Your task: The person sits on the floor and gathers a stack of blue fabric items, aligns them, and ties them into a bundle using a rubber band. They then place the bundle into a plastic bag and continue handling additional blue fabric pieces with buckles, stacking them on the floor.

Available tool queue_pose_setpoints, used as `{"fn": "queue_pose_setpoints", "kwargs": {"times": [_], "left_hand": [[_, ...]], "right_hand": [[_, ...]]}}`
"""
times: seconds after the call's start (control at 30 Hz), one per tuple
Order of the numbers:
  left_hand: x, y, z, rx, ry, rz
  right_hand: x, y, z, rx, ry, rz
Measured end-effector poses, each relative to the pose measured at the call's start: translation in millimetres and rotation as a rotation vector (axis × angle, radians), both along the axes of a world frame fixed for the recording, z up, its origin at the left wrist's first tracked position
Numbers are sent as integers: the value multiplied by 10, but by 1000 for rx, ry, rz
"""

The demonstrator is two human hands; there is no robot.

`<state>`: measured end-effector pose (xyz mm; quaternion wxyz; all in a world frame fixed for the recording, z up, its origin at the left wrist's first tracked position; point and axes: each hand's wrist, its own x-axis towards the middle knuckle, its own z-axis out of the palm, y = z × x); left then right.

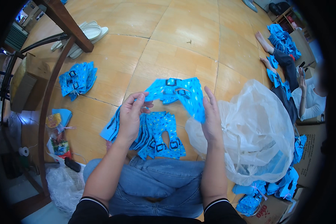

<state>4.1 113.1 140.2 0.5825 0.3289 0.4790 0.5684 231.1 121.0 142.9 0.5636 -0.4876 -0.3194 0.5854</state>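
Observation:
Between my hands, above the floor, is a blue patterned piece with black buckles [192, 93], its shape curved and partly blurred. The thumb and fingers of my left hand [130, 115] pinch its left end. My right hand [212, 121] is open, fingers stretched upward, its palm side close against the piece's right edge; whether it touches cannot be told. Below, in front of my crossed legs, lies a fanned row of similar blue pieces [169, 128] with cut-out openings and black buckles. My left forearm passes over part of that row.
A bundle of blue pieces [78, 80] lies at left, near a wooden frame leg [72, 28] and pale shoes [91, 31]. A large translucent plastic bag [255, 130] stands right. Beyond it another person [306, 93] sits among blue pieces. Tied bundles [250, 203] rest on cardboard boxes.

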Motion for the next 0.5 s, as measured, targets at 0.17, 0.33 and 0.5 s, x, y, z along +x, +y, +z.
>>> {"fn": "queue_pose_setpoints", "kwargs": {"times": [0.17, 0.33, 0.5], "left_hand": [[-22, 23, -20, -52, -5, 1], [-24, 20, -32, -45, 26, 19], [-25, 14, -42, -24, 36, 5]], "right_hand": [[48, -35, 15, 136, -225, 151], [-12, -15, -62, 140, -271, 12], [3, -31, -44, 145, -299, -53]]}}
